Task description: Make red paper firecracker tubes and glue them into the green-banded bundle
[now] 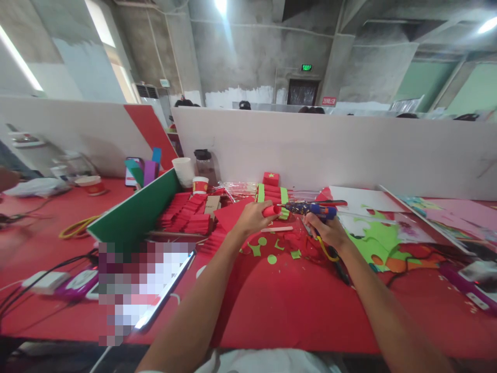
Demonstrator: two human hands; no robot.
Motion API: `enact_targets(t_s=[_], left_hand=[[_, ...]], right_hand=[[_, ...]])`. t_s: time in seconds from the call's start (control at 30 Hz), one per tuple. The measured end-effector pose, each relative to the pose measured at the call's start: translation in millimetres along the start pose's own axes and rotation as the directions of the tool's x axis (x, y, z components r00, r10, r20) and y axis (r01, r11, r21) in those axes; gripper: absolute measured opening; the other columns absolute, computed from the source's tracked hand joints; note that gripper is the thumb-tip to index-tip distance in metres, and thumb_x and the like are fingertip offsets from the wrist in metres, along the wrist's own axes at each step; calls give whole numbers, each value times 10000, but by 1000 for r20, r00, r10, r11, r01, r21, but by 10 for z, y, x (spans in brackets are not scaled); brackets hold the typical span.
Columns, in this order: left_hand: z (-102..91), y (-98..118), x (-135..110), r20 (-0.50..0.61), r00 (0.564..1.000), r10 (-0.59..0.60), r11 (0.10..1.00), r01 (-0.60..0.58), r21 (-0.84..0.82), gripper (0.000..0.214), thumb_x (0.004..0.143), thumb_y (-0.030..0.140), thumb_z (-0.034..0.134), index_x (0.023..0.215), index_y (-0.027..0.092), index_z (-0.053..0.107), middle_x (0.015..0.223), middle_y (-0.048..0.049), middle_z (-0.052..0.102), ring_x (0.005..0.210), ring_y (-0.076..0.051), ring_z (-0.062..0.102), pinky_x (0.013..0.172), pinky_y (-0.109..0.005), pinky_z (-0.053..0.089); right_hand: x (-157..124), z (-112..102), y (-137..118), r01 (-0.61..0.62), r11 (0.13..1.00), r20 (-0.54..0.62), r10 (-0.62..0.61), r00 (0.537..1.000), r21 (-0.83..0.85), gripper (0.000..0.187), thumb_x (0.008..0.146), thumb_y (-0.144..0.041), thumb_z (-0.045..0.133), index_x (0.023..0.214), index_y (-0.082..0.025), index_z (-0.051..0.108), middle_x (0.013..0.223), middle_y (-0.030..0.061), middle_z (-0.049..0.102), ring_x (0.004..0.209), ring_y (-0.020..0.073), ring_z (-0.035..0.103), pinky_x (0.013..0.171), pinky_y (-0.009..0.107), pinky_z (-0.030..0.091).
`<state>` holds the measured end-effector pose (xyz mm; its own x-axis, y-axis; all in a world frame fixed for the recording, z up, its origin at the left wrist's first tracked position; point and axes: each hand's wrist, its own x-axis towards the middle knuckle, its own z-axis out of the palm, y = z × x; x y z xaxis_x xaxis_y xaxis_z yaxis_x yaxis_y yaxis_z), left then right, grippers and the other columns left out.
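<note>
Red paper roll [271, 211]: sat in your left hand [254, 217], above the red table [295, 316], with one open end turned toward the glue gun [303, 208].
Left grip: closed on the roll, your fingers against its side.
Right grip: your right hand [325, 228] was closed on the glue gun, its tip at or near the roll's open end; contact could not be confirmed.
Roll handling: probably light and springy, with little slip, but easily crushed by a hard pinch.
Roll hold point: the side wall, back from the open rim, was judged the best place for your light pressure.
Gun handling: likely rigid and heavier than the roll; the handle suited your grip best, clear of a possibly hot tip.
Red sign [329, 101]: bore pale characters, too small to read.
Green sign [306, 67]: bore lit characters, equally unreadable.
Brown box [212, 205]: showed print you could not make out.
Red block [271, 178]: carried a yellowish star.
</note>
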<state>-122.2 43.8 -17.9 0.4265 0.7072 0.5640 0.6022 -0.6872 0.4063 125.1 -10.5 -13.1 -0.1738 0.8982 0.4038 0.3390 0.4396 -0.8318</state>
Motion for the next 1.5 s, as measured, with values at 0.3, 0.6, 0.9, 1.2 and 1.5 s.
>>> enact_targets(t_s=[0.3,0.6,0.9,1.2,1.5], left_hand=[[13,-22,9,1,1000,19,1000,-19,18,296,877,488,579,824,204,643,681,-16,658,605,-148,574,583,-235,329],[18,-31,6,-2,1000,20,1000,-20,-1,353,874,545,571,837,201,641,705,-20,673,615,-147,583,591,-234,336],[14,-23,10,3,1000,22,1000,-22,1,363,870,553,575,819,198,630,685,-13,657,595,-138,560,577,-233,321],[9,-27,10,1,1000,28,1000,-28,-5,337,871,526,584,808,197,622,695,-13,658,599,-137,563,575,-232,326],[13,-26,6,-8,1000,29,1000,-29,-3,330,878,514,573,787,200,616,675,-9,652,583,-134,553,566,-230,323]], right_hand=[[21,14,23,71,994,28,-69,997,-87,428,905,-560,546,679,-196,546,482,-32,493,439,121,472,482,265,380],[25,9,17,73,992,20,-71,997,-106,438,908,-544,548,642,-197,524,478,-29,486,447,118,458,484,263,364],[22,11,-16,86,984,25,-83,996,-154,437,912,-532,530,625,-203,506,494,-25,476,486,124,446,500,266,352],[21,13,-41,76,986,20,-74,997,-147,461,903,-554,533,603,-205,491,488,-25,472,482,124,442,500,268,350],[17,19,-47,71,988,-5,-72,997,-136,487,888,-571,550,572,-207,481,460,-23,475,463,122,442,486,267,361]])
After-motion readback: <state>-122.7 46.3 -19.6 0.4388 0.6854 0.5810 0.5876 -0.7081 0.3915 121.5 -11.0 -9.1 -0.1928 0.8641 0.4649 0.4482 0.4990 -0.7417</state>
